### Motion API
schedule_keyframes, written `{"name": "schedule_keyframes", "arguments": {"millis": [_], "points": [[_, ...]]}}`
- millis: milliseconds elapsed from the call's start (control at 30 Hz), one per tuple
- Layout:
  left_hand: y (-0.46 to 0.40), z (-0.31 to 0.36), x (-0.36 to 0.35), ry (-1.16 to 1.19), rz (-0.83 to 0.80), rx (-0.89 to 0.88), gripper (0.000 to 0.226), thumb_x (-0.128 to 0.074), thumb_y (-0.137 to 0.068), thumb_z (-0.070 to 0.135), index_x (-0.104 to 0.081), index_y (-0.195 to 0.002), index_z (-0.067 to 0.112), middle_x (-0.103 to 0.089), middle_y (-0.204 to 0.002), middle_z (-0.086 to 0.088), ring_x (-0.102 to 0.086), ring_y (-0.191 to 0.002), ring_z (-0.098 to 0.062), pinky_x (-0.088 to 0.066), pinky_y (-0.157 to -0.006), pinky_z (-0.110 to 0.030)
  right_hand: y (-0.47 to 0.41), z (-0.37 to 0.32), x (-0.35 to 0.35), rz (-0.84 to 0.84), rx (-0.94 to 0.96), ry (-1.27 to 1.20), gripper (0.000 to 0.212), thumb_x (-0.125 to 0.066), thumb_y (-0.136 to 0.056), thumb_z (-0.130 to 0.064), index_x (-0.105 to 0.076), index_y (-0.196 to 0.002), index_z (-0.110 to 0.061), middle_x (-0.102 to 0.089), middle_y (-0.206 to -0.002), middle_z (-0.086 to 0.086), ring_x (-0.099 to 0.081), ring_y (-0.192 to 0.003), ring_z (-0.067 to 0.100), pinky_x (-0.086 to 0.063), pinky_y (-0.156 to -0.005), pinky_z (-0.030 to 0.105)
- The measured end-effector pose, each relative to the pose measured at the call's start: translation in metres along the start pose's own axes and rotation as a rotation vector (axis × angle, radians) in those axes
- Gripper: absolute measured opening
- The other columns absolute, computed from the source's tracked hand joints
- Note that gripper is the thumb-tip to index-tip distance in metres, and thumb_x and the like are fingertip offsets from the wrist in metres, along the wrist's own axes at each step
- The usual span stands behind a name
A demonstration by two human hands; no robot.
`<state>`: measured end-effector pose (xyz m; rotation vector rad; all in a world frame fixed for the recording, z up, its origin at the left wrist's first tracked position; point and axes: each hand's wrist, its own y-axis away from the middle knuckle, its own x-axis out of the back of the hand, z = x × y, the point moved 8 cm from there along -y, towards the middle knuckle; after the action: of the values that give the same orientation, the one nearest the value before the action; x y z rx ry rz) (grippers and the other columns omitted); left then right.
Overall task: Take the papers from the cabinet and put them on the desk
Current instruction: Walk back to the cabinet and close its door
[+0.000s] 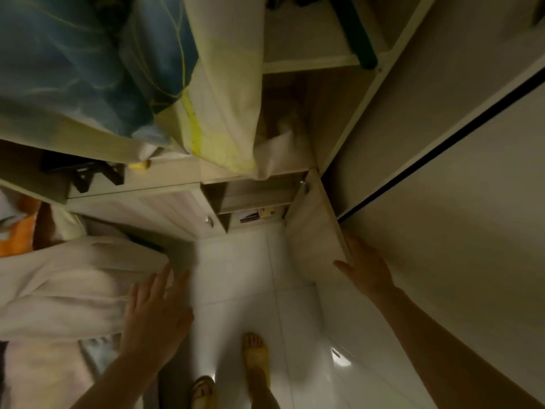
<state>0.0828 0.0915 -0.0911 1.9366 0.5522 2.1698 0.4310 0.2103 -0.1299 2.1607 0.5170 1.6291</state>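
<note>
Bottom centre of frame: two feet in yellow sandals on white glossy floor tiles.

Lower left: left hand, fingers spread and extended, nothing gripped; fingertips reach the edge of hanging white fabric at left of frame. Contact with the fabric likely but not certain.

Lower right: right hand, open and flat, fingers laid against the edge of an open cabinet door. No object held. Forearm runs off to the lower right corner.

Right half of frame: large pale sliding wardrobe panel with a dark vertical seam.

Centre, beyond the hands: low open compartment of the cabinet, door swung out to the right. Inside, on the bottom shelf: papers, seen as a small flat stack with a dark strip and a pale yellowish sheet; details too small to read. Neither hand touching them. To the left of the compartment, a closed door with a round metal knob.

Upper left: blue and yellow patterned bedding bulging over a shelf edge. Below it, dark hangers on a ledge.

Top centre: upper shelf with a dark green object protruding over its edge.
</note>
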Motion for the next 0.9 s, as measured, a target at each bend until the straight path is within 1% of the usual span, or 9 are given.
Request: {"name": "schedule_keyframes", "arguments": {"millis": [67,133,200,333,467,533,600,767,900], "points": [[-0.003,-0.007,-0.008,-0.012,-0.020,0.024,0.062,-0.060,-0.065,0.034,-0.051,-0.123,0.014,-0.057,-0.125,-0.024,-0.057,-0.106,-0.047,-0.044,-0.087,-0.062,-0.008,0.004,-0.010,-0.054,0.034,0.045,0.077,-0.057,-0.088,-0.034,-0.008,-0.147,-0.021,-0.040,-0.146,0.013,-0.048,-0.124,0.035,-0.045,-0.098,0.043],[-0.002,-0.015,-0.017,-0.017,-0.046,0.066,0.060,-0.054,-0.066,0.035,-0.053,-0.121,0.013,-0.058,-0.123,-0.024,-0.057,-0.103,-0.046,-0.043,-0.086,-0.063,-0.010,0.005,-0.013,-0.041,0.045,0.073,0.078,-0.058,-0.088,-0.032,-0.007,-0.147,-0.022,-0.049,-0.138,0.016,-0.054,-0.116,0.034,-0.049,-0.092,0.044],[0.003,-0.022,-0.027,-0.006,-0.077,0.108,0.059,-0.043,-0.069,0.041,-0.053,-0.121,0.014,-0.058,-0.123,-0.023,-0.057,-0.103,-0.046,-0.042,-0.088,-0.061,-0.009,0.001,-0.015,-0.022,0.070,0.081,0.080,-0.060,-0.087,-0.030,-0.009,-0.147,-0.020,-0.050,-0.137,0.017,-0.055,-0.114,0.035,-0.050,-0.089,0.043],[0.012,-0.033,-0.043,0.030,-0.116,0.160,0.066,-0.034,-0.068,0.046,-0.051,-0.125,0.017,-0.057,-0.126,-0.021,-0.056,-0.106,-0.043,-0.040,-0.091,-0.058,-0.004,-0.015,-0.025,-0.068,0.150,0.019,0.087,-0.067,-0.081,-0.029,-0.011,-0.147,-0.020,-0.040,-0.146,0.012,-0.051,-0.122,0.033,-0.048,-0.094,0.040],[0.018,-0.041,-0.046,0.041,-0.125,0.190,0.066,-0.034,-0.068,0.044,-0.052,-0.123,0.014,-0.060,-0.123,-0.022,-0.057,-0.108,-0.042,-0.042,-0.089,-0.060,-0.004,-0.046,-0.047,-0.094,0.220,-0.065,0.099,-0.071,-0.073,-0.044,-0.011,-0.147,-0.020,-0.021,-0.156,0.005,-0.035,-0.135,0.028,-0.039,-0.107,0.039],[0.021,-0.043,-0.046,0.055,-0.130,0.207,0.063,-0.036,-0.067,0.042,-0.051,-0.121,0.014,-0.062,-0.118,-0.022,-0.059,-0.105,-0.042,-0.045,-0.085,-0.061,-0.005,-0.070,-0.055,-0.052,0.243,-0.024,0.102,-0.070,-0.070,-0.051,-0.013,-0.147,-0.017,-0.012,-0.158,0.005,-0.028,-0.138,0.030,-0.037,-0.107,0.043],[0.023,-0.045,-0.045,0.078,-0.124,0.222,0.059,-0.039,-0.067,0.039,-0.050,-0.120,0.015,-0.064,-0.115,-0.022,-0.061,-0.102,-0.042,-0.046,-0.083,-0.062,-0.007,-0.096,-0.056,0.056,0.280,0.030,0.100,-0.070,-0.067,-0.055,-0.023,-0.144,-0.011,-0.014,-0.157,0.010,-0.027,-0.138,0.033,-0.038,-0.103,0.048],[0.023,-0.054,-0.042,0.101,-0.084,0.228,0.060,-0.037,-0.068,0.039,-0.051,-0.121,0.013,-0.063,-0.117,-0.022,-0.061,-0.102,-0.042,-0.046,-0.085,-0.060,-0.019,-0.133,-0.062,0.149,0.239,0.038,0.105,-0.052,-0.066,-0.072,-0.023,-0.143,-0.009,-0.018,-0.156,0.013,-0.019,-0.143,0.034,-0.029,-0.111,0.056],[0.016,-0.061,-0.047,0.117,-0.086,0.240,0.059,-0.041,-0.070,0.039,-0.048,-0.124,0.016,-0.062,-0.119,-0.021,-0.060,-0.105,-0.041,-0.045,-0.086,-0.061,-0.029,-0.146,-0.067,0.197,0.208,0.082,0.112,-0.029,-0.061,-0.086,-0.025,-0.142,-0.009,-0.018,-0.156,0.014,-0.013,-0.143,0.038,-0.012,-0.114,0.057]]}}
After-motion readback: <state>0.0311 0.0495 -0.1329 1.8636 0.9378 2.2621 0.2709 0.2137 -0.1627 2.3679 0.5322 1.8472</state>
